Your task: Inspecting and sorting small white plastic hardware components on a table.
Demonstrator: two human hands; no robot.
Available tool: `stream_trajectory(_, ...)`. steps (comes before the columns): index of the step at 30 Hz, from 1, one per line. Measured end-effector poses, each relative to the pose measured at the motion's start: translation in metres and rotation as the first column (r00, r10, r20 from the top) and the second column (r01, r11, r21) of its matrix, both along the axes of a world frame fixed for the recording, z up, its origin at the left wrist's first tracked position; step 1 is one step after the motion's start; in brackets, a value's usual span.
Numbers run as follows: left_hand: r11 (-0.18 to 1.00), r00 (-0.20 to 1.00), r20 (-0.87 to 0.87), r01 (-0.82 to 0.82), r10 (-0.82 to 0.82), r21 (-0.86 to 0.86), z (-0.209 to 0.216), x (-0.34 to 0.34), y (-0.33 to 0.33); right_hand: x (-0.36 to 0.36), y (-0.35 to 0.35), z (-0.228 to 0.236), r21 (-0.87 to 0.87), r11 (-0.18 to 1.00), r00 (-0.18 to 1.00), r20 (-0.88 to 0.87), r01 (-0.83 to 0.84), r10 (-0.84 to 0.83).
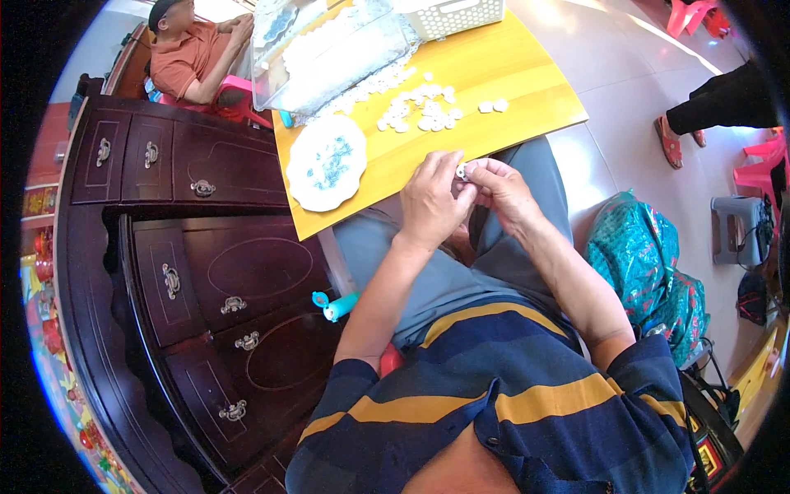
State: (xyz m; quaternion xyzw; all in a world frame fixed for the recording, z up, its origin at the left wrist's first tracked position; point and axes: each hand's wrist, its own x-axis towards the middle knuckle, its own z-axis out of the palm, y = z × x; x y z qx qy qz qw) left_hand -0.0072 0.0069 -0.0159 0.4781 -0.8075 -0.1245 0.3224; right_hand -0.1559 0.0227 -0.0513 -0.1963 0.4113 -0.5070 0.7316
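Note:
Over the table's near edge, my two hands meet at a small round white piece with dark spots [462,171]. My left hand [429,202] is closed, its fingertips and thumb at the piece's left side. From the other side, my right hand [504,191] pinches it between thumb and finger. Just beyond lie several small white discs [432,109] in a loose cluster, with two discs [492,106] apart to the right. A white scalloped plate [308,198] at the left holds small blue-and-white bits. Part of the held piece is hidden by my fingers.
On the yellow table [527,78] stand a clear plastic bin [262,92] and a white perforated basket [461,18]. A dark wooden cabinet [255,272] flanks my left, with a turquoise bottle [341,307] beside me. A teal bag [638,251] sits right. Two people are nearby.

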Motion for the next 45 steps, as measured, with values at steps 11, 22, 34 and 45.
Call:
stream_trajectory(11,0.998,0.998,0.014,0.068,-0.068,0.013,-0.003,0.004,-0.002,-0.005,-0.001,-0.009,0.048,0.998,0.998,0.042,-0.04,0.038)
stream_trajectory(22,0.995,0.995,0.014,0.097,-0.097,-0.006,0.0,0.003,-0.004,-0.003,0.0,-0.012,0.034,0.999,0.999,-0.023,0.029,-0.029)
stream_trajectory(34,0.991,0.988,-0.083,0.127,-0.13,-0.038,-0.014,0.002,-0.012,0.0,0.001,-0.014,-0.016,0.995,0.993,-0.064,0.095,-0.096)
stream_trajectory(45,0.985,0.99,-0.13,0.079,-0.059,0.153,0.001,-0.004,-0.014,0.0,-0.001,-0.013,-0.079,0.991,0.985,-0.13,0.104,-0.114)
